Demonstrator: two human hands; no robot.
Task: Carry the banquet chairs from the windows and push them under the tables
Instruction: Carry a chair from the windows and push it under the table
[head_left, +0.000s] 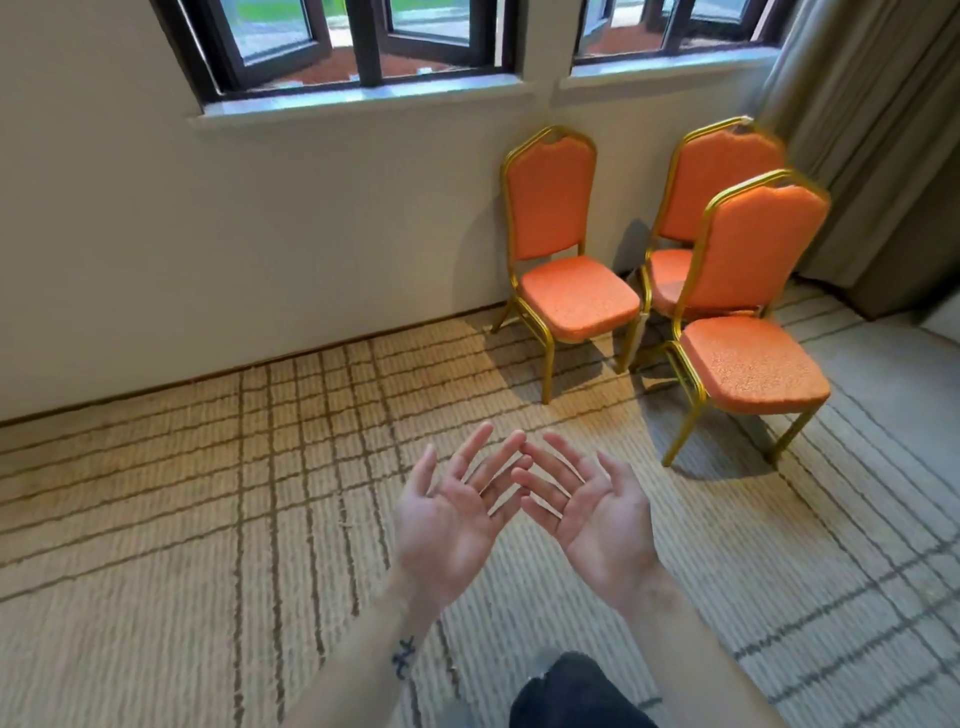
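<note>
**A:** Head view: where do the chairs lie from you?

**B:** 3 banquet chairs (576, 296) stand below the windows (363, 41), at about 1 o'clock from my hands. The nearest chair (753, 369) is at 2 o'clock, back upright.

**A:** And your hands?

**B:** My left hand (447, 519) and right hand (597, 519) are released, palms up, fingers spread, grasping nothing, well apart from every chair. The right is nearer, I judge.

Beige wall (260, 234), lined carpet (156, 519), curtain (872, 130)
</note>
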